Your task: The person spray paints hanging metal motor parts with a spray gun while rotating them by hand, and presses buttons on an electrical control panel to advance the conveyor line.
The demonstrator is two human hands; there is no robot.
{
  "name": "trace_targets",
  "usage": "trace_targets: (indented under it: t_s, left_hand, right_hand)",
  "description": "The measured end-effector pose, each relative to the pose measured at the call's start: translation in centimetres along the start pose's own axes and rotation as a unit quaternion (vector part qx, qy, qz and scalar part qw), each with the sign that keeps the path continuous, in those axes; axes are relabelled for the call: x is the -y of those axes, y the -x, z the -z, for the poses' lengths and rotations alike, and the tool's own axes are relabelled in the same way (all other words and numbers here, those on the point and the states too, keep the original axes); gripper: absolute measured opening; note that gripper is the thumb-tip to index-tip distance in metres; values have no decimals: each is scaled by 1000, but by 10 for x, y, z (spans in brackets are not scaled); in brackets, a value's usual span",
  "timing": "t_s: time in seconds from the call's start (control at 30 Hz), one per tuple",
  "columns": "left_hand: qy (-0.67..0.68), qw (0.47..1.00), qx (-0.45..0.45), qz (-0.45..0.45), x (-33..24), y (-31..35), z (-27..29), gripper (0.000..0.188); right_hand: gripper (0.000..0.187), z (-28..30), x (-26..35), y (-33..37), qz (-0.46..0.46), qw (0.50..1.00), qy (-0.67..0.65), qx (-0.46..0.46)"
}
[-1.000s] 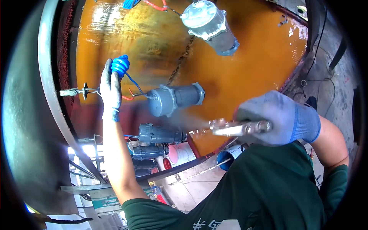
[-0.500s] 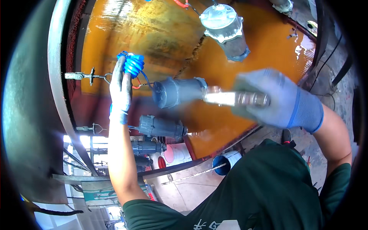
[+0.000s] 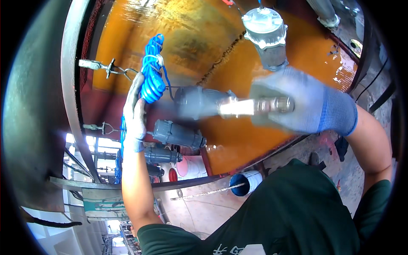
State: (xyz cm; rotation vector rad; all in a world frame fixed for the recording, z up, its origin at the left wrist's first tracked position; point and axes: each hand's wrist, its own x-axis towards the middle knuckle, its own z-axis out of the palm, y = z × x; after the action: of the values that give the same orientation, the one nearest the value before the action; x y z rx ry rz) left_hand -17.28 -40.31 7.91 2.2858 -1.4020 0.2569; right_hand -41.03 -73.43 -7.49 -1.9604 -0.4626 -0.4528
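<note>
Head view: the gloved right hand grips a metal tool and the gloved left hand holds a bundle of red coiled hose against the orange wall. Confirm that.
Not quite. In the head view the coiled hose at the left hand is blue, not red. The rest stands: the right hand grips a metal tool, in front of the orange wall.

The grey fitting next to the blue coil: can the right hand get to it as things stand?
Probably yes. The right hand holds a metal tool whose tip is already at the grey fitting, with nothing between them. The left hand holds the blue coil aside.
</note>
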Motion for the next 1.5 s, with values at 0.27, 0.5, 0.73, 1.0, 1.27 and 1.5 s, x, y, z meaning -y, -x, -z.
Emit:
trace_targets:
  t_s: [0.27, 0.5, 0.73, 1.0, 1.27, 1.5]
  left_hand:
    - [-32, 999, -19, 26, 0, 35, 29, 57]
    - [-41, 996, -54, 63, 23, 68, 49, 50]
    - [-70, 990, -73, 95, 78, 77, 68, 44]
    - [-203, 968, -106, 104, 108, 65, 55, 43]
    - [-79, 981, -163, 68, 29, 43, 4, 46]
    - [-220, 969, -84, 69, -5, 66, -5, 42]
  right_hand:
    - [17, -6, -4, 10, -61, 995, -1, -81]
    - [18, -15, -12, 34, -66, 997, -15, 37]
    - [23, 7, -13, 20, -63, 994, 15, -86]
    - [27, 40, -13, -3, 55, 974, 202, -87]
    - [23, 73, 29, -36, -53, 982, 163, 85]
    - [25, 81, 21, -45, 0, 987, 158, -21]
